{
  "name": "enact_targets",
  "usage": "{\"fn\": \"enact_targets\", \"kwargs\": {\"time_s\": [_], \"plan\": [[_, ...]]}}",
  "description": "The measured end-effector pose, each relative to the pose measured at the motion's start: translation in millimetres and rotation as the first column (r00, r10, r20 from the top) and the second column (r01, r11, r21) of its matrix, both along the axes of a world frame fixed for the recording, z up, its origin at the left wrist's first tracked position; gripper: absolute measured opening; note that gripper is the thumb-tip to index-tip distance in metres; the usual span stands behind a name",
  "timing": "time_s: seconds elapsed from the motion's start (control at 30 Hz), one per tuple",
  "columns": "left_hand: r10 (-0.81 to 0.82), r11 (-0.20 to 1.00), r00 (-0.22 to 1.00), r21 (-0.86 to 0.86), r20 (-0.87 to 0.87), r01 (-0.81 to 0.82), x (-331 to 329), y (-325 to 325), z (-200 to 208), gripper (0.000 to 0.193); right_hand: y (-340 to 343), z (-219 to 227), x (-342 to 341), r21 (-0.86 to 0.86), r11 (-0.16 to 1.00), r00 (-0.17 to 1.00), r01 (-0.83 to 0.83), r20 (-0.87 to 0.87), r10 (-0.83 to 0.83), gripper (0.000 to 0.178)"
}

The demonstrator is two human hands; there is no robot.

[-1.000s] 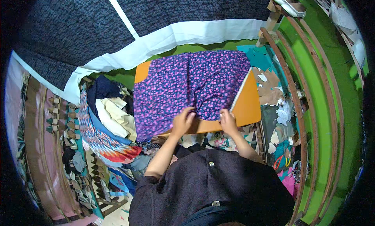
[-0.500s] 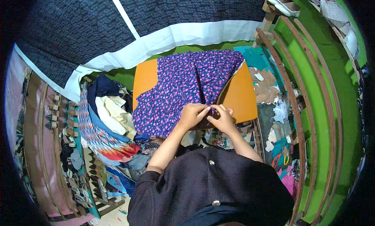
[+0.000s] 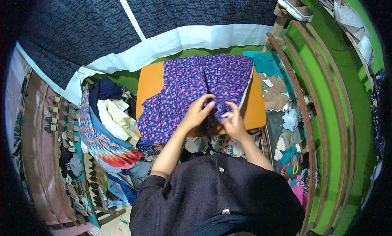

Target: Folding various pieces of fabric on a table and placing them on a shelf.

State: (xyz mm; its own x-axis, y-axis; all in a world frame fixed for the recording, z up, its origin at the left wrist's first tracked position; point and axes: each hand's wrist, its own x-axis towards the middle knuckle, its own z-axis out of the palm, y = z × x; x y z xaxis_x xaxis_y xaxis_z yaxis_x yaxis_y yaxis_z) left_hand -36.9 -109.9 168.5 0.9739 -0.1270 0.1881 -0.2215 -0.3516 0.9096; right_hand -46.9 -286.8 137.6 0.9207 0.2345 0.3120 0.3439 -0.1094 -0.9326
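A navy cloth garment with pink flecks [image 3: 179, 85] lies spread over an orange table [image 3: 254, 103], and its near part hangs past the front edge. My left hand [image 3: 198, 112] grips the bunched near edge of the garment between thumb and fingers. Just to its right, my right hand [image 3: 232, 121] is closed on the same gathered cloth, which is lifted and crumpled between both hands. A pale strip runs along the garment's right border. The exact spot pinched by the fingertips is blurred.
On the left is a heap of clothes with a cream cloth [image 3: 116, 117] and a zigzag-patterned fabric [image 3: 98, 132]. Shoe racks [image 3: 61, 121] stand farther left. Curved wooden rails [image 3: 312, 113] line the right. Scissors with orange handles [image 3: 285, 168] lie among scraps at lower right.
The near edge of the garment is now bunched and raised between my hands. My right hand has shifted slightly down, and the garment's right side has been drawn inward.
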Motion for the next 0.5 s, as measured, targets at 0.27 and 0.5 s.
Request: {"fn": "enact_targets", "kwargs": {"time_s": [0.27, 0.5], "plan": [[-0.026, 0.999, 0.999, -0.025, 0.03, 0.026, -23, 27, -7, 0.07, 14, 30, 37, -0.454, 0.89, 0.971, 0.045, 0.231, 0.069, 0.03], [0.048, 0.964, 0.936, 0.23, 0.35, -0.136, -34, 22, 10, 0.064, 37, 25, 31, -0.676, 0.705, 0.891, -0.213, 0.161, 0.424, 0.03]]}}
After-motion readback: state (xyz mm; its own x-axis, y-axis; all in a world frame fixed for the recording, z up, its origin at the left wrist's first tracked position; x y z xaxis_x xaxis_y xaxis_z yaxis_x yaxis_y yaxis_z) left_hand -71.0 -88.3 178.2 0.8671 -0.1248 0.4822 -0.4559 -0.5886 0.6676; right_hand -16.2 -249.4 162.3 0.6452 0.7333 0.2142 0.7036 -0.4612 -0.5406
